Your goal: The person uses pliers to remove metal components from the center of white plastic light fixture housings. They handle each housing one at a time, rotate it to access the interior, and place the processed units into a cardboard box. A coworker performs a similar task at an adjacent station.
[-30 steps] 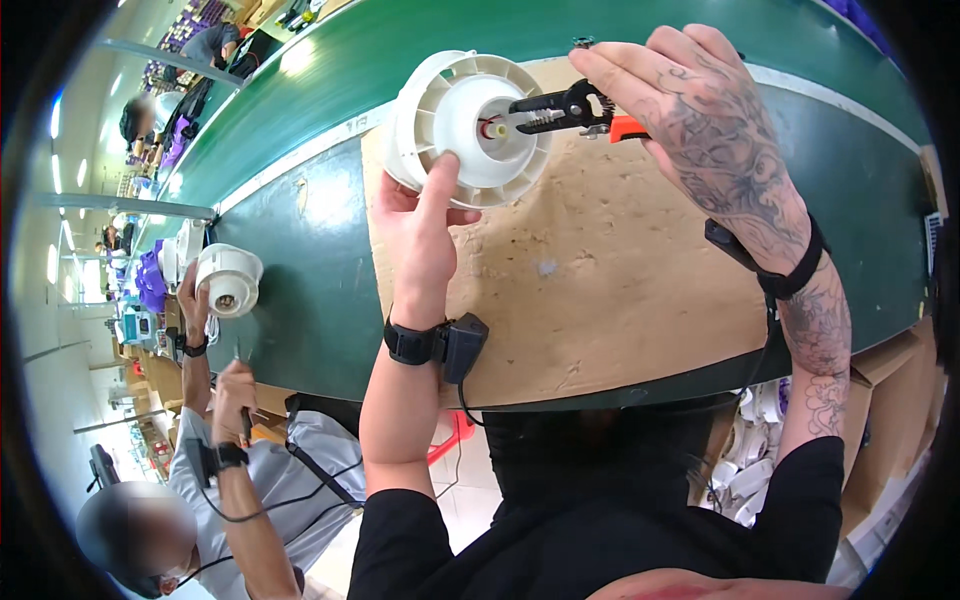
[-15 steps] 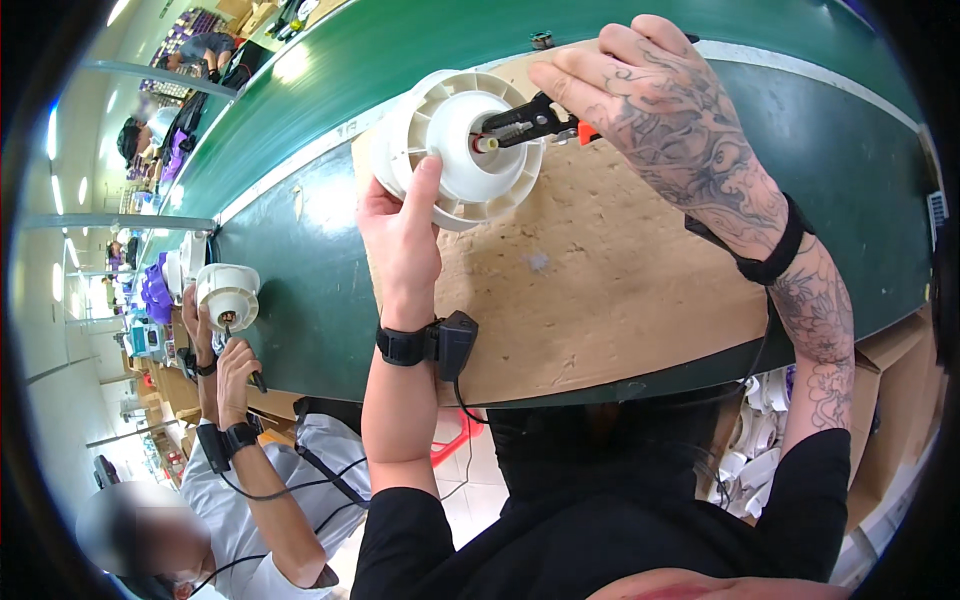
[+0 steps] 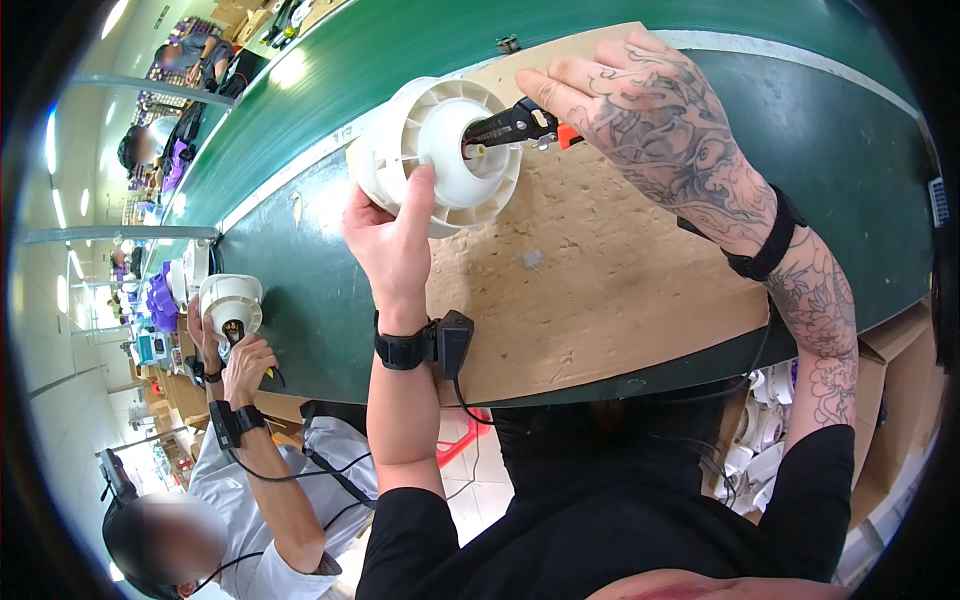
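My left hand [image 3: 395,245] grips a round white plastic housing [image 3: 385,150] from its near left side, thumb on the ribbed rim. The housing is tilted so its hollow centre faces right. Black pliers [image 3: 510,124] with orange on the handles are closed in my right hand [image 3: 655,125]. Their jaws reach into the housing's centre, beside a small pale post [image 3: 474,151] and a bit of red that looks like wire. Whether the jaws pinch anything cannot be made out. My right fingertips are partly hidden behind the hand.
Under my hands a worn cardboard sheet [image 3: 600,300] covers part of the green table [image 3: 310,330]. At left a co-worker holds a similar white housing [image 3: 232,300] and a tool. A cardboard box [image 3: 890,400] and several white parts [image 3: 760,440] sit below the table's right side.
The housing, the pliers and both my hands have shifted slightly left. The jaws stay inside the housing's centre. The co-worker's tool has moved up into their housing.
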Demonstrator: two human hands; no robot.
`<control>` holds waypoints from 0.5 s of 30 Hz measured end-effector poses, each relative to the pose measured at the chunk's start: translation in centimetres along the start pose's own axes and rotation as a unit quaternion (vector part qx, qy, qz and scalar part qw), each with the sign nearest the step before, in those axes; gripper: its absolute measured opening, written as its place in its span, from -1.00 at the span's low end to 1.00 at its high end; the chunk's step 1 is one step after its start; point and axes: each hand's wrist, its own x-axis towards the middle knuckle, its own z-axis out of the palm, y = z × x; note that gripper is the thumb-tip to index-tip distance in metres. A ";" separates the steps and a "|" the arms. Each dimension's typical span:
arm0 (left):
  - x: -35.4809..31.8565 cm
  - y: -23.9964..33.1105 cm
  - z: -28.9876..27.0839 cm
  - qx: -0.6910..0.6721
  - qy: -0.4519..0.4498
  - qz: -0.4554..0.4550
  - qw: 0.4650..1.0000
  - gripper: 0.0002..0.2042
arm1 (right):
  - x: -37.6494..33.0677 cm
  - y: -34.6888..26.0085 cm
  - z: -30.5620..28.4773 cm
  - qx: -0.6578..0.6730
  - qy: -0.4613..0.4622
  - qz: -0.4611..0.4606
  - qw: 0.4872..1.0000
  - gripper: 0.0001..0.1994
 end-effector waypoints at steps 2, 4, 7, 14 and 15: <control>-0.1 -0.1 -0.1 0.007 0.015 0.008 1.000 -0.70 | 0.0 0.0 -0.1 -0.006 -0.014 0.002 1.000 -0.64; -0.1 -0.1 -0.1 0.007 0.021 0.007 1.000 -0.71 | -0.2 0.0 0.1 -0.002 -0.001 0.002 1.000 -0.64; -0.1 -0.2 -0.1 0.007 0.034 0.005 0.999 -0.73 | 0.0 -0.2 0.0 -0.006 -0.001 0.001 1.000 -0.64; 0.2 -0.5 -0.1 0.010 0.059 -0.013 0.998 -0.76 | 0.0 -0.4 0.2 -0.004 0.009 0.008 1.000 -0.63; 0.3 -0.5 -0.2 0.004 0.055 -0.012 0.998 -0.76 | 0.0 -0.4 0.3 -0.009 0.009 0.006 1.000 -0.62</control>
